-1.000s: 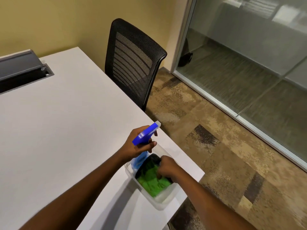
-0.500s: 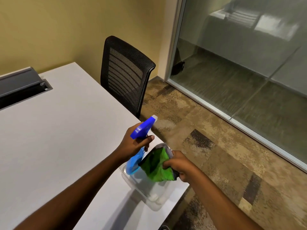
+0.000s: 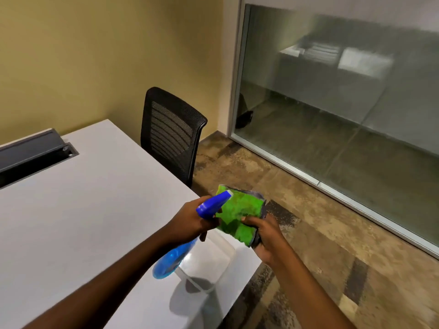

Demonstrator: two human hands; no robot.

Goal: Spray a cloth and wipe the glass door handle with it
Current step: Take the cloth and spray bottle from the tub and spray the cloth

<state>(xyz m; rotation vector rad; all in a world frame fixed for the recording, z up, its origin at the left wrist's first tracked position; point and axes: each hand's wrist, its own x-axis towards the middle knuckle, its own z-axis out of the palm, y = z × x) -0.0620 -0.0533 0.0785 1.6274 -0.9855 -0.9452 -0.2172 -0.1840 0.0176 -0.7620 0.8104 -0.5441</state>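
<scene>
- Below both hands we see a clear plastic bin (image 3: 209,269) at the white table's (image 3: 83,210) corner.
- Left hand (image 3: 190,220) is wrapped around the blue spray bottle (image 3: 177,254), nozzle touching the cloth.
- Right hand (image 3: 266,236) pinches the green cloth (image 3: 240,214), held upright.
- Beyond the hands: a black mesh chair (image 3: 171,134); right of it, a glass wall (image 3: 344,103).

Room setting: yellow wall (image 3: 107,55), white table (image 3: 71,210) with a grey cable trough (image 3: 31,153), black mesh chair (image 3: 171,134), mottled brown carpet (image 3: 308,245), and framed glass partition (image 3: 344,103) at right.
</scene>
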